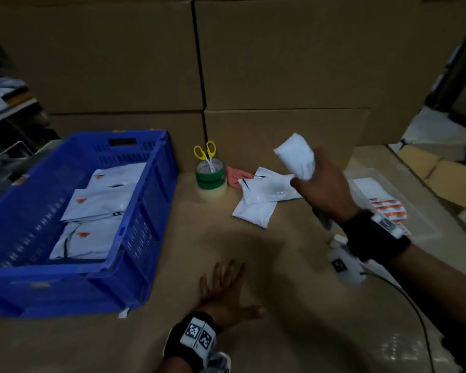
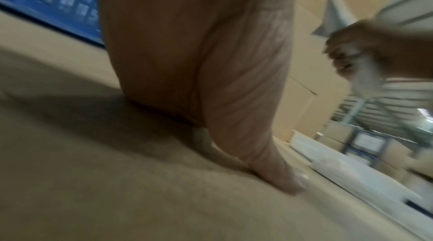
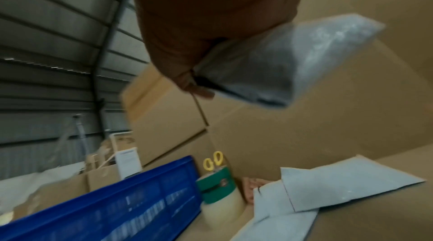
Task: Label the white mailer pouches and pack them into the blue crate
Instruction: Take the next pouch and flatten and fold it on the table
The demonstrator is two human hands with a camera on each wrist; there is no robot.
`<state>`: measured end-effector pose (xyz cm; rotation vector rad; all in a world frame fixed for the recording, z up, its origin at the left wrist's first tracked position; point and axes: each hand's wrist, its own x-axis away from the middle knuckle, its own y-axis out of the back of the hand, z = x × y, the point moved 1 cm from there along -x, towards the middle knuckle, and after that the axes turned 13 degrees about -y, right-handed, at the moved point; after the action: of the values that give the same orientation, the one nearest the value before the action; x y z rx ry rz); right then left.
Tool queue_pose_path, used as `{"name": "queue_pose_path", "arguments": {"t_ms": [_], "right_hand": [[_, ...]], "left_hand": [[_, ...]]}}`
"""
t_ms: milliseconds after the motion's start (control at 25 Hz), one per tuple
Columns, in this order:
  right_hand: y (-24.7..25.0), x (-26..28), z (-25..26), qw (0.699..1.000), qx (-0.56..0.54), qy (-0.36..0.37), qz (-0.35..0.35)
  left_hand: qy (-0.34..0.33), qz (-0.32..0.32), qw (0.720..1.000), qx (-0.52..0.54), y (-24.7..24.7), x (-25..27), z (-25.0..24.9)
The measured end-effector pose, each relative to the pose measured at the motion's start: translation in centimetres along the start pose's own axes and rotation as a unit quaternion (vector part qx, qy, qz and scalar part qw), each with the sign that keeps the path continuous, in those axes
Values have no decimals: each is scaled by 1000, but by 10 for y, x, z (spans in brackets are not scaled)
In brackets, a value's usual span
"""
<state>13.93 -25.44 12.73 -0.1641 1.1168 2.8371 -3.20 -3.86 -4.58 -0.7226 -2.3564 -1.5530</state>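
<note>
Right grip [image 1: 324,187] clamped around a plump, crinkled white mailer pouch [image 1: 296,155], left grip [image 1: 224,290] flat, fingers spread

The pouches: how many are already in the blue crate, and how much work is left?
Done: at least three pouches with orange marks lie in the blue crate. In hand: the right hand grips one pouch above the table; the left hand rests flat. Left: a small pile of pouches beside the tape rolls.
</note>
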Motion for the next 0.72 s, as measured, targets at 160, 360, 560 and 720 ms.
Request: {"name": "queue_pose_path", "arguments": {"t_ms": [160, 360, 560, 720], "right_hand": [[16, 104, -39, 987, 138, -16, 85], [-17, 202, -127, 940, 282, 74, 178], [-6, 216, -156, 947, 296, 59, 109], [0, 243, -181, 978, 208, -6, -32]], "left_hand": [[-8, 8, 1000, -20, 2, -2, -2], [-29, -18, 999, -2, 1, 2, 6], [-49, -60, 996, 38, -3, 12, 6], [-111, -127, 983, 67, -5, 14, -24]]}}
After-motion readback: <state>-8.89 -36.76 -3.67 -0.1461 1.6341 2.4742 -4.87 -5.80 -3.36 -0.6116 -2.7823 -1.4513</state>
